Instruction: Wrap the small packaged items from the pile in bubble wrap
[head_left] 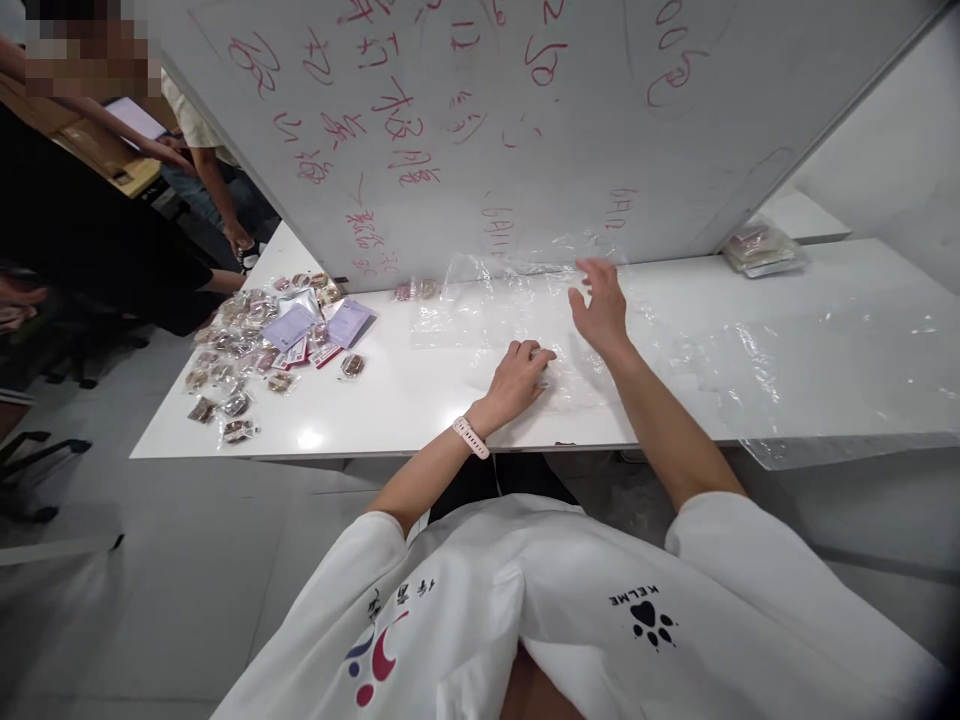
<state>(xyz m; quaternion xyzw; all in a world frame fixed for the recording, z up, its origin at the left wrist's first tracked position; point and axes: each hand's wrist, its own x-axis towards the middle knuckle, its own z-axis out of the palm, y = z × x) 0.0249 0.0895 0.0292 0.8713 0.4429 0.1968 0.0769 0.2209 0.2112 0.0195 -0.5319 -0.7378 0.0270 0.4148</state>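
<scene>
My left hand (pixel 517 383) rests low over the white table with its fingers curled down on a clear plastic bag (pixel 574 385). Its fingertips are partly hidden, but the film bunches under them. Just right of it and farther forward, my right hand (pixel 602 308) is raised over the clear film, its thumb and fingers apart and nothing visible between them. More clear plastic film (pixel 480 305) lies flat ahead of both hands, against the foot of the whiteboard. Two small wrapped snacks (pixel 415 290) sit at its left end.
Individually wrapped snacks (pixel 236 403) are heaped at the table's left end, with purple packets (pixel 349 322) among them. A whiteboard (pixel 450 130) stands along the back. Large clear plastic sheets (pixel 840 370) overhang the front edge at right. A bag stack (pixel 763 250) lies behind. People stand at left.
</scene>
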